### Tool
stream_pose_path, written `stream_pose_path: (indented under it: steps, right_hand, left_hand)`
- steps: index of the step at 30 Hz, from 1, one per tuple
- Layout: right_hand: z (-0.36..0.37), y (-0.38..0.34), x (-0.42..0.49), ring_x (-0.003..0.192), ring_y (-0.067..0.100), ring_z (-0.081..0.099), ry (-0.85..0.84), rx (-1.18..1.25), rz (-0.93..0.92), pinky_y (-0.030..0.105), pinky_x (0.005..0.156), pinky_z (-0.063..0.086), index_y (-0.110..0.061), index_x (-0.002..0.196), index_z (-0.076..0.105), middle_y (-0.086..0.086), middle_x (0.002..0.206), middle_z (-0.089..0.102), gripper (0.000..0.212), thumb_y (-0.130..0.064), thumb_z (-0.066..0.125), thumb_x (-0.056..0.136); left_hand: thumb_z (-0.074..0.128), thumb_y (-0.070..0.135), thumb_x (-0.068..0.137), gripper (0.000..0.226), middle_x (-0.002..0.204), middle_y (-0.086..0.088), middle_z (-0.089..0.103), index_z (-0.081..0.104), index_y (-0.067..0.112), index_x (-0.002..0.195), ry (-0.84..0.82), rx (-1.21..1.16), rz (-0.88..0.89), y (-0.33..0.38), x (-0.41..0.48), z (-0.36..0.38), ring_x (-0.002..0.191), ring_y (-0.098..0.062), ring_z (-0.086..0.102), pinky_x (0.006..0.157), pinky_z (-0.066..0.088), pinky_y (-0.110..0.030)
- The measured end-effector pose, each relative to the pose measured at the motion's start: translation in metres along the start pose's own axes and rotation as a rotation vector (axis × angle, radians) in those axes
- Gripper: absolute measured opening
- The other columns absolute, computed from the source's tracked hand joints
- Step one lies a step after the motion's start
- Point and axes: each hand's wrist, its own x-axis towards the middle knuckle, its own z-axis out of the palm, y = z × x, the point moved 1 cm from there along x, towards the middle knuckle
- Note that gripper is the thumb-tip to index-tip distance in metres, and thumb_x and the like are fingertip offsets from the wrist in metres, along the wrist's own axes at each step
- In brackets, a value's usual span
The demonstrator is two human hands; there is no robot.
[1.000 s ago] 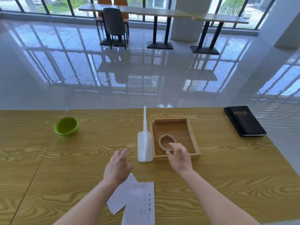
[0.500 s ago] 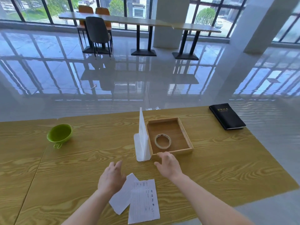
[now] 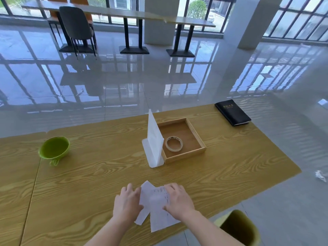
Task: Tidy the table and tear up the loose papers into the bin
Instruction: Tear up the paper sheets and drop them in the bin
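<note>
In the head view, two loose papers (image 3: 156,208) lay overlapped near the front edge of the wood-grain surface (image 3: 88,183): both were white, the upper one a longer sheet with rows of small dark print too small to read, the lower one a blank-looking slip that stuck out to the left and toward the back. The left hand (image 3: 126,204) rested flat on the left side of the papers with its fingers spread and loosely extended, pressing rather than gripping. The right hand (image 3: 178,199) lay palm-down on the right side of the printed sheet, fingers also extended, with nothing pinched between them. One yellow-green bin (image 3: 238,228) stood on the floor just off the front right corner of the surface, close beside the right forearm. Farther back sat one shallow wooden tray (image 3: 198,139) holding a single roll of tape (image 3: 174,144) lying flat, and one white upright stand (image 3: 154,142) touching the tray's left wall. One green cup (image 3: 54,148) sat tilted on its side, well to the left, and one black notebook (image 3: 232,112) lay at the far right corner. One crumpled white scrap (image 3: 320,176) lay on the floor to the right.
</note>
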Motion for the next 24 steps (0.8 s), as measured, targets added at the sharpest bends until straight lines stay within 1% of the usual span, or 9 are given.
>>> stream_pose_path:
  steps: [5, 8, 10, 13, 16, 18, 21, 24]
  right_hand:
    - [0.004, -0.002, 0.0, 0.125, 0.022, 0.04, 0.041, -0.043, -0.013, 0.034, 0.106, 0.041, -0.023, 0.141, 0.04, -0.005, 0.14, 0.044, 0.069, -0.042, 0.073, 0.084]
    - [0.006, 0.001, 0.001, 0.119, 0.023, 0.042, 0.069, -0.096, -0.045, 0.034, 0.1, 0.044, -0.022, 0.141, 0.04, -0.004, 0.138, 0.044, 0.067, -0.039, 0.071, 0.084]
    - [0.007, 0.003, 0.0, 0.116, 0.022, 0.043, 0.089, -0.111, -0.059, 0.034, 0.096, 0.044, -0.023, 0.138, 0.043, -0.004, 0.135, 0.046, 0.063, -0.038, 0.07, 0.084]
    - [0.01, 0.006, -0.001, 0.113, 0.021, 0.044, 0.111, -0.102, -0.064, 0.033, 0.094, 0.044, -0.025, 0.133, 0.047, -0.006, 0.13, 0.048, 0.054, -0.035, 0.069, 0.084]
    - [0.011, 0.007, -0.002, 0.111, 0.022, 0.046, 0.146, -0.106, -0.069, 0.032, 0.09, 0.043, -0.024, 0.13, 0.053, -0.004, 0.124, 0.05, 0.043, -0.028, 0.061, 0.088]
    - [0.013, 0.009, -0.002, 0.109, 0.021, 0.047, 0.169, -0.092, -0.071, 0.032, 0.088, 0.042, -0.024, 0.129, 0.056, -0.003, 0.121, 0.052, 0.039, -0.024, 0.056, 0.091]
    - [0.011, 0.012, -0.003, 0.106, 0.021, 0.05, 0.189, -0.03, -0.05, 0.031, 0.085, 0.043, -0.023, 0.118, 0.062, -0.003, 0.115, 0.055, 0.03, -0.022, 0.054, 0.089]
    - [0.007, 0.015, -0.003, 0.104, 0.019, 0.048, 0.194, 0.061, 0.017, 0.032, 0.084, 0.044, -0.022, 0.108, 0.065, -0.005, 0.11, 0.054, 0.021, -0.027, 0.054, 0.091]
  left_hand:
    - [0.075, 0.044, 0.078, 0.043, 0.105, 0.004, 0.041, 0.054, 0.029, 0.112, 0.032, 0.032, 0.011, -0.003, 0.004, 0.003, 0.099, -0.02, 0.045, 0.074, 0.037, -0.032]
    - [0.076, 0.043, 0.077, 0.043, 0.1, 0.006, 0.037, 0.055, 0.03, 0.112, 0.061, 0.026, 0.013, -0.005, 0.005, 0.008, 0.095, -0.019, 0.044, 0.075, 0.034, -0.032]
    - [0.076, 0.043, 0.077, 0.04, 0.096, 0.007, 0.035, 0.056, 0.03, 0.11, 0.063, 0.026, 0.001, -0.006, 0.005, 0.009, 0.092, -0.018, 0.043, 0.074, 0.033, -0.031]
    - [0.075, 0.041, 0.078, 0.034, 0.094, 0.007, 0.037, 0.058, 0.029, 0.105, 0.067, 0.003, -0.013, -0.005, 0.004, 0.011, 0.089, -0.017, 0.044, 0.074, 0.033, -0.031]
    - [0.066, 0.032, 0.085, 0.018, 0.09, 0.008, 0.041, 0.063, 0.028, 0.102, 0.096, -0.025, -0.023, -0.005, 0.003, 0.014, 0.088, -0.017, 0.049, 0.073, 0.03, -0.032]
    - [0.062, 0.027, 0.087, 0.015, 0.087, 0.009, 0.045, 0.067, 0.03, 0.101, 0.116, -0.05, -0.019, -0.006, 0.002, 0.017, 0.089, -0.019, 0.053, 0.071, 0.03, -0.032]
    - [0.063, 0.029, 0.087, 0.014, 0.086, 0.009, 0.048, 0.069, 0.031, 0.1, 0.121, -0.074, -0.03, -0.009, 0.001, 0.017, 0.089, -0.019, 0.054, 0.073, 0.031, -0.032]
    - [0.062, 0.034, 0.087, 0.013, 0.084, 0.009, 0.047, 0.068, 0.033, 0.099, 0.133, -0.116, -0.067, -0.012, -0.001, 0.014, 0.088, -0.018, 0.053, 0.076, 0.031, -0.03]
